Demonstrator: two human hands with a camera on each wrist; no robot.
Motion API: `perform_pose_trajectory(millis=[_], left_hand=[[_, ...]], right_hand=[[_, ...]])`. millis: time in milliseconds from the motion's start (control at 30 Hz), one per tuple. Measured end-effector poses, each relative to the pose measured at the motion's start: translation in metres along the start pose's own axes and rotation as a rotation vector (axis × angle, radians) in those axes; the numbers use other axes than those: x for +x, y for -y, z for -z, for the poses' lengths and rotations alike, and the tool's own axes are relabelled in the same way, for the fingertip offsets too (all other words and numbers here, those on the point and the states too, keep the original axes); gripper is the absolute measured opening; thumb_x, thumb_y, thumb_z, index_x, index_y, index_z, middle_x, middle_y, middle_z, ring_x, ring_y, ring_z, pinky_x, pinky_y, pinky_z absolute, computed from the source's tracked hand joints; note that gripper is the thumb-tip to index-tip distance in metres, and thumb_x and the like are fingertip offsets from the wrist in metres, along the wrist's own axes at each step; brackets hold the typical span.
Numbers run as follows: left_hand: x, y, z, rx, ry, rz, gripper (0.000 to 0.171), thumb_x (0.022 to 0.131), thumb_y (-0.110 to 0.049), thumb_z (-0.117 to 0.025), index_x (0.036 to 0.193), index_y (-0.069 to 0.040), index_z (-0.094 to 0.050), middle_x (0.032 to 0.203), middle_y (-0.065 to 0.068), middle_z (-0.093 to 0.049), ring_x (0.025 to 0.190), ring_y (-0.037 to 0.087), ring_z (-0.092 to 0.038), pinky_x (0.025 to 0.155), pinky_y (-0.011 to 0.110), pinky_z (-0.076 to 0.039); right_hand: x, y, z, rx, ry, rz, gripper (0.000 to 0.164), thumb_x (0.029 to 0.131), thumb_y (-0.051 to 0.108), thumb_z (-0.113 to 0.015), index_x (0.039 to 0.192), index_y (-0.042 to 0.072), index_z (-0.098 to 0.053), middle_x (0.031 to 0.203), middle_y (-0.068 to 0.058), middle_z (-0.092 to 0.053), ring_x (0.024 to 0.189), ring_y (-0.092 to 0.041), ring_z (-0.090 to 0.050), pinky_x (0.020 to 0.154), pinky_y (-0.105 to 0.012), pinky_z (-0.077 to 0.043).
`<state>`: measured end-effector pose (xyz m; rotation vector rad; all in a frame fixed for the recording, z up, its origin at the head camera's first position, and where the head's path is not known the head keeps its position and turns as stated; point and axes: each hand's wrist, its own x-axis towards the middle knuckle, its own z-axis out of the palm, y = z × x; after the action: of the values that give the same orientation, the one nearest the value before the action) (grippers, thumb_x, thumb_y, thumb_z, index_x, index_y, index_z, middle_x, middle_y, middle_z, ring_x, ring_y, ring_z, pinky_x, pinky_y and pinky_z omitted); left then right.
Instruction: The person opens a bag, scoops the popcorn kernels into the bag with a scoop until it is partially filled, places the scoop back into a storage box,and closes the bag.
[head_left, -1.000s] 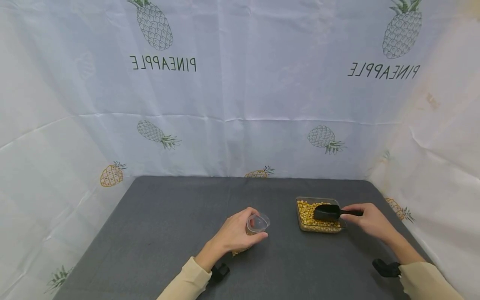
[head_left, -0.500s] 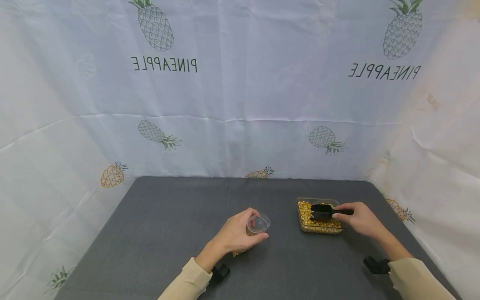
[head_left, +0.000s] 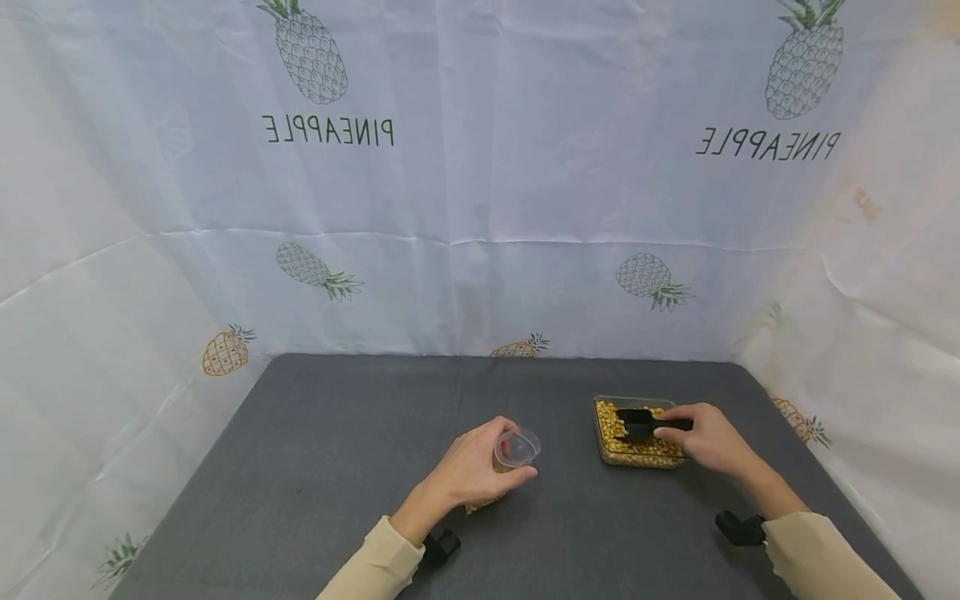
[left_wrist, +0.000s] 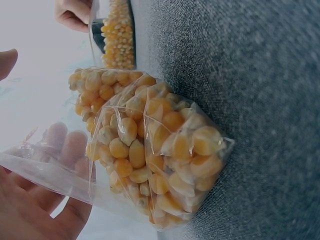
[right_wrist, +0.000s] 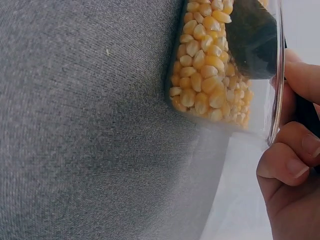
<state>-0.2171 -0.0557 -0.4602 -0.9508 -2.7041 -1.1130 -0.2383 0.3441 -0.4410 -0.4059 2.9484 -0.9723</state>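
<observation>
My left hand [head_left: 472, 462] holds the upper part of a clear plastic bag [left_wrist: 150, 150], its round mouth spread wide between thumb and fingers. Yellow corn kernels [left_wrist: 130, 135] fill the bag's lower part, which is low at the grey tabletop. My right hand [head_left: 712, 437] grips the handle of a black scoop [head_left: 636, 424]. The scoop's head sits in the corn inside a clear rectangular container [head_left: 637, 460]. In the right wrist view, the fingers are right at the container's rim [right_wrist: 280, 75], and the scoop [right_wrist: 250, 45] shows through the wall.
The dark grey tabletop [head_left: 360, 433] lies under everything. A white curtain [head_left: 480, 183] printed with pineapples hangs behind it and along both sides. A small pale speck [right_wrist: 107, 51] lies on the grey cloth. Each wrist wears a black camera mount [head_left: 741, 528].
My right hand has moved left, pushing the scoop across the container and deeper into the corn. My left hand and the bag have stayed in place.
</observation>
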Motion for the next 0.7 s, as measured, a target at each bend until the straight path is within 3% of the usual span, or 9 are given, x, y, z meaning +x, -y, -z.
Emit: perform_pose_trajectory(millis=[167, 233, 300, 400, 700], left_hand=[[0.000, 0.000, 0.000, 0.001, 0.000, -0.004, 0.052, 0.091, -0.054, -0.071, 0.126, -0.018, -0.058, 0.090, -0.013, -0.052, 0.070, 0.002, -0.050, 0.062, 0.023, -0.042], [0.000, 0.000, 0.000, 0.003, -0.001, -0.006, 0.052, 0.091, -0.054, -0.071, 0.126, -0.018, -0.058, 0.090, -0.013, -0.052, 0.069, 0.002, -0.050, 0.062, 0.023, -0.042], [0.000, 0.000, 0.000, 0.006, -0.004, -0.006, 0.052, 0.090, -0.054, -0.071, 0.126, -0.018, -0.058, 0.090, -0.013, -0.052, 0.070, 0.002, -0.050, 0.062, 0.023, -0.042], [0.000, -0.001, 0.000, 0.009, -0.004, -0.008, 0.052, 0.090, -0.054, -0.071, 0.126, -0.018, -0.058, 0.090, -0.014, -0.052, 0.070, 0.002, -0.049, 0.062, 0.023, -0.042], [0.000, 0.000, 0.000, -0.002, 0.000, -0.021, 0.053, 0.090, -0.055, -0.071, 0.127, -0.018, -0.058, 0.090, -0.014, -0.052, 0.069, 0.002, -0.049, 0.061, 0.023, -0.042]], right_hand=[[-0.003, -0.002, -0.001, 0.009, -0.024, 0.004, 0.035, 0.098, 0.026, -0.070, 0.119, -0.002, -0.072, 0.120, -0.027, -0.066, 0.088, -0.032, -0.065, 0.071, -0.044, -0.050], [-0.005, -0.003, -0.001, 0.010, -0.041, 0.007, 0.035, 0.098, 0.027, -0.070, 0.119, -0.001, -0.072, 0.121, -0.027, -0.066, 0.105, -0.041, -0.064, 0.076, -0.051, -0.053], [-0.007, -0.004, -0.001, 0.027, -0.052, 0.002, 0.036, 0.098, 0.027, -0.070, 0.120, -0.002, -0.072, 0.123, -0.028, -0.065, 0.112, -0.048, -0.061, 0.081, -0.056, -0.053], [-0.011, -0.008, 0.000, 0.047, -0.061, -0.008, 0.038, 0.099, 0.027, -0.069, 0.122, -0.003, -0.070, 0.125, -0.030, -0.063, 0.116, -0.052, -0.058, 0.084, -0.059, -0.052], [-0.020, -0.014, 0.003, 0.086, -0.087, -0.039, 0.042, 0.099, 0.029, -0.069, 0.125, -0.004, -0.069, 0.125, -0.030, -0.064, 0.111, -0.048, -0.061, 0.080, -0.052, -0.055]])
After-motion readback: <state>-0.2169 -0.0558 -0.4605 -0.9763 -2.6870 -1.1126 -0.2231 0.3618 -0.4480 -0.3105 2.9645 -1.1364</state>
